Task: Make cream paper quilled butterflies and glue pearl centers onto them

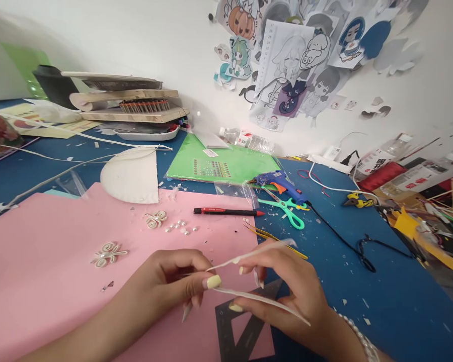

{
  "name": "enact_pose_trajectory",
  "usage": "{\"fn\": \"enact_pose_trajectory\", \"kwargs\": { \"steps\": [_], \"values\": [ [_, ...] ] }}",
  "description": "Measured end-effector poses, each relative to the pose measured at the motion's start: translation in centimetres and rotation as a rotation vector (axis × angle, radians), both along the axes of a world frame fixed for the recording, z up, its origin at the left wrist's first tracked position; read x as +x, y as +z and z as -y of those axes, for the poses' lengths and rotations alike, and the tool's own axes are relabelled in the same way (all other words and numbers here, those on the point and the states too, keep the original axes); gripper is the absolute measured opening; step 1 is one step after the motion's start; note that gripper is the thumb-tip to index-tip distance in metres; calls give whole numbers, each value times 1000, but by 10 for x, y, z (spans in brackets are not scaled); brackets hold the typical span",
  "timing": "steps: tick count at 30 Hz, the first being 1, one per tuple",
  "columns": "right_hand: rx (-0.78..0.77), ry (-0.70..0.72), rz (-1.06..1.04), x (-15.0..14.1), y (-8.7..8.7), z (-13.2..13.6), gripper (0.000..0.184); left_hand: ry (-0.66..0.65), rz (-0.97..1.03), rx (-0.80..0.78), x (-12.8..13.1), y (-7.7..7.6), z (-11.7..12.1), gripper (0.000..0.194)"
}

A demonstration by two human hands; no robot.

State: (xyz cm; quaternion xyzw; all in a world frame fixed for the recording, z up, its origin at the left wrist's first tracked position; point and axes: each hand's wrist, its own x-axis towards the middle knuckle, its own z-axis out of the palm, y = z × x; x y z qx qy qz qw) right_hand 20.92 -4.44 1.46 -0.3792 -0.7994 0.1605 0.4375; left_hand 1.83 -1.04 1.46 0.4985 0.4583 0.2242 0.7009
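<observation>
My left hand [184, 279] is closed in a pinch on a thin white folded piece [264, 297], seen nearly edge-on. Its two flaps spread to the right; whether it is paper or cloth I cannot tell. My right hand [298, 286] holds these flaps, index finger by the upper one and thumb by the lower one. Beneath the hands lies a dark triangle ruler [226, 327] on a pink sheet [53, 236]. Left of them are two curled cord ornaments, one nearer [109, 255] and one farther [156, 219], beside several loose pearl beads [186, 232].
A red-black pen [226, 211], yellow tweezers [275, 239], green-handled scissors [292, 216] and a blue glue gun [281, 183] lie beyond my hands. A white half-round piece [130, 176] rests at the sheet's far edge. The gun's black cord [332, 230] crosses the blue table [392, 291].
</observation>
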Motion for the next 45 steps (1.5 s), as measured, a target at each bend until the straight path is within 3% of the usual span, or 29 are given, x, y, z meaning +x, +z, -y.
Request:
{"fn": "enact_pose_trajectory", "kwargs": {
  "steps": [7, 10, 13, 18, 23, 29, 33, 36, 40, 45],
  "values": [
    [-187, 25, -6, -2, -2, -1, 29, -119, 15, 50, 0, -5, 2, 16],
    [-119, 129, -92, -3, -1, -1, 15, -163, 24, 58, -2, -10, -1, 11],
    [-44, 135, -136, -2, 2, 2, 2, -85, 89, -11, -3, -11, -5, 8],
    [210, -46, 0, 0, 5, 13, 17, 144, 309, -210, -2, -6, 0, 25],
    [380, -49, 220, -6, 3, 24, 6, 112, 464, -435, 0, -1, 15, 28],
    [359, 0, 287, -11, 3, 17, 16, 97, 503, -435, -2, -11, 11, 14],
    [179, -27, 90, -8, -1, 8, 23, 60, 455, -350, -4, -17, 6, 13],
    [-166, -39, -95, -6, -2, 6, 23, -116, 380, -318, -4, -13, 7, 18],
    [-689, 119, -308, -8, -2, 4, 13, -360, 328, -311, -3, -9, 10, 23],
    [-994, 140, -507, -10, -4, 4, 7, -459, 302, -254, -4, -12, 9, 23]
  ]
}}
